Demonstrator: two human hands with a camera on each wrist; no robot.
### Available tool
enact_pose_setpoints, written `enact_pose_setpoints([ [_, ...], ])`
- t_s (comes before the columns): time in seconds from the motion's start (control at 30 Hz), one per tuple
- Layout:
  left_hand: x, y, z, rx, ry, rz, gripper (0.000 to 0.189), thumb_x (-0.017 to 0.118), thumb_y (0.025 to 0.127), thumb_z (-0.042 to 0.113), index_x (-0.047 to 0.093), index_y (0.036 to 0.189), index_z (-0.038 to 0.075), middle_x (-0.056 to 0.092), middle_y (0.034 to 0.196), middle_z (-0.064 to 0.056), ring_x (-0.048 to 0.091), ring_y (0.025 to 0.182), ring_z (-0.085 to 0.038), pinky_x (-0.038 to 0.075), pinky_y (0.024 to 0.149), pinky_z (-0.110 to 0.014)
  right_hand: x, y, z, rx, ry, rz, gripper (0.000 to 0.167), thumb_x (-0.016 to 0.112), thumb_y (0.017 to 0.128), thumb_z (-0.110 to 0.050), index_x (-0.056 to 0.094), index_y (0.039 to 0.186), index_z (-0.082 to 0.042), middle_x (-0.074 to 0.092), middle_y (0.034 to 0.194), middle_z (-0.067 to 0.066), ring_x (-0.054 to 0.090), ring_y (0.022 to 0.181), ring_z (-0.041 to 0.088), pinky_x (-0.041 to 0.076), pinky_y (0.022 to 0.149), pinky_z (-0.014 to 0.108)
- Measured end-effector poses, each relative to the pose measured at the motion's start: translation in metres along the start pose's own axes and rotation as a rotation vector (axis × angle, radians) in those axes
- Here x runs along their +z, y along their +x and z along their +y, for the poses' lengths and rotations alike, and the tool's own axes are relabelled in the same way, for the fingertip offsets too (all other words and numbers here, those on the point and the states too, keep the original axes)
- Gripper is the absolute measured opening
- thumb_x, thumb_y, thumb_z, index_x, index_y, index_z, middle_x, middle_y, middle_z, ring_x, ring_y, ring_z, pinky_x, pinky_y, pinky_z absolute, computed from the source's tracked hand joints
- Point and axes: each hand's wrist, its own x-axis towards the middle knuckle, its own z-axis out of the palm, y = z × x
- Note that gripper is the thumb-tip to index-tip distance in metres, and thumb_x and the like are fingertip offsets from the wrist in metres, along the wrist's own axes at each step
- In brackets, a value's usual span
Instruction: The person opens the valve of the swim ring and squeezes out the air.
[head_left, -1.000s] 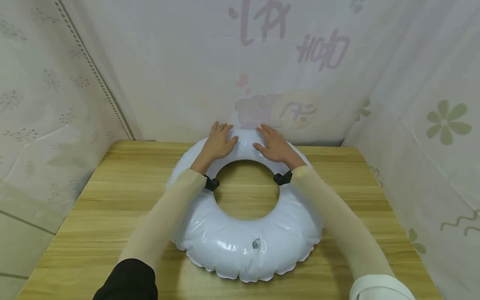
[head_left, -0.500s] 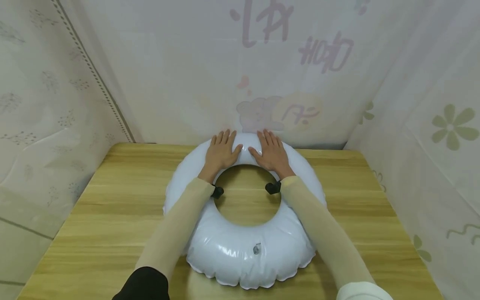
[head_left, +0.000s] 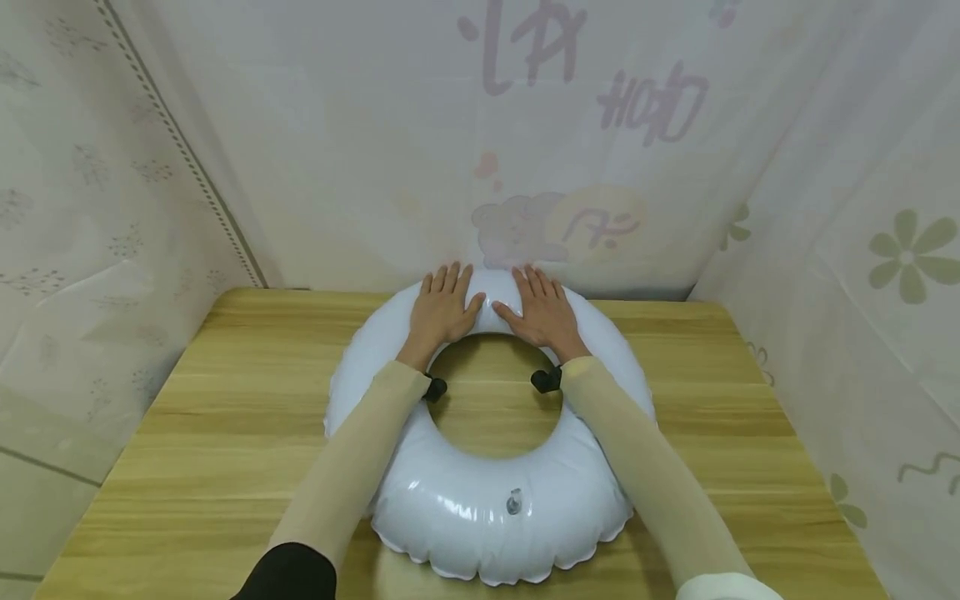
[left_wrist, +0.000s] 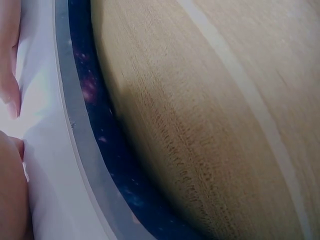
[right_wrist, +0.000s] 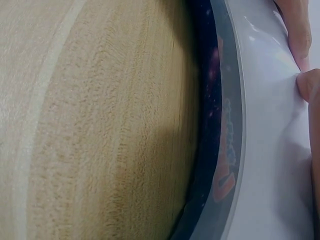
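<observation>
Evidently, in the head view, the left hand (head_left: 441,310) and right hand (head_left: 545,311) lie on the far side of the white inflatable ring (head_left: 465,492), fingers straight, gripping nothing; it sits flat on the wood-grain counter (head_left: 225,400). Pressing harder on that side alone could, I judge, make the slick skin slide or the near edge lift. The left-wrist view shows glossy plastic, a greyish seam strip (left_wrist: 78,120) and a star-speckled navy band (left_wrist: 100,120). The right-wrist view adds a reddish mark (right_wrist: 225,187) on the curve.
</observation>
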Motion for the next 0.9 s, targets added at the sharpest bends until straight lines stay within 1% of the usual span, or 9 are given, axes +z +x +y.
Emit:
enact_pose_setpoints([
  [0.1,0.0008,0.0012,-0.0006,-0.004,0.013,-0.014,0.071,0.018,0.109,0.056,0.007,0.167,0.017,0.006,0.174,-0.011,0.006,0.162,-0.034,0.002,0.132,-0.051,-0.0005,-0.0007,-0.001,0.002,-0.003,-0.003,0.09,0.021,0.099,-0.077,0.005,0.167,-0.019,0.004,0.175,0.007,0.005,0.162,0.029,0.006,0.131,0.052],
  [0.27,0.0023,0.0032,-0.0009,-0.008,0.031,-0.018,0.071,0.017,0.109,0.056,0.005,0.167,0.017,0.004,0.174,-0.011,0.005,0.162,-0.033,0.001,0.132,-0.051,-0.0013,-0.0008,-0.0016,0.001,0.015,0.001,0.088,0.021,0.1,-0.076,0.006,0.167,-0.02,0.004,0.175,0.008,0.005,0.162,0.029,0.005,0.131,0.052],
  [0.4,0.0039,0.0034,0.0004,-0.007,0.039,-0.022,0.071,0.016,0.108,0.056,0.006,0.167,0.018,0.005,0.175,-0.011,0.005,0.162,-0.033,0.002,0.132,-0.051,-0.0012,-0.0018,-0.0007,0.001,0.02,-0.008,0.084,0.018,0.102,-0.073,0.006,0.167,-0.02,0.004,0.175,0.008,0.005,0.162,0.03,0.005,0.131,0.053],
  [0.53,0.005,0.0025,0.0006,-0.004,0.036,-0.011,0.07,0.017,0.108,0.056,0.009,0.167,0.018,0.007,0.174,-0.01,0.006,0.162,-0.032,0.002,0.132,-0.051,0.0008,-0.0008,0.0005,0.0,0.015,0.002,0.078,0.015,0.105,-0.067,0.008,0.167,-0.02,0.005,0.175,0.008,0.006,0.162,0.03,0.006,0.131,0.052],
  [0.63,0.0052,0.0016,0.001,-0.008,0.032,-0.008,0.07,0.018,0.109,0.056,0.01,0.167,0.019,0.008,0.174,-0.01,0.006,0.162,-0.032,0.001,0.131,-0.052,0.0017,-0.0008,0.0007,0.001,0.017,0.002,0.074,0.013,0.106,-0.063,0.009,0.167,-0.02,0.005,0.175,0.007,0.006,0.162,0.03,0.004,0.131,0.053],
  [0.8,0.0059,0.0009,0.002,-0.015,0.038,-0.005,0.069,0.019,0.108,0.056,0.012,0.167,0.02,0.009,0.174,-0.008,0.006,0.162,-0.031,-0.005,0.13,-0.057,0.0035,-0.001,0.0,0.012,0.004,-0.006,0.073,0.013,0.107,-0.062,0.008,0.167,-0.022,0.004,0.175,0.007,0.006,0.162,0.03,-0.001,0.129,0.059],
  [0.9,0.0059,0.001,0.0024,-0.022,0.048,0.005,0.068,0.019,0.108,0.056,0.012,0.167,0.021,0.009,0.174,-0.008,0.007,0.162,-0.031,-0.007,0.127,-0.062,0.004,-0.0004,-0.0012,0.02,-0.001,-0.003,0.073,0.014,0.106,-0.063,0.009,0.167,-0.023,0.005,0.175,0.006,0.006,0.162,0.029,-0.001,0.128,0.061],
])
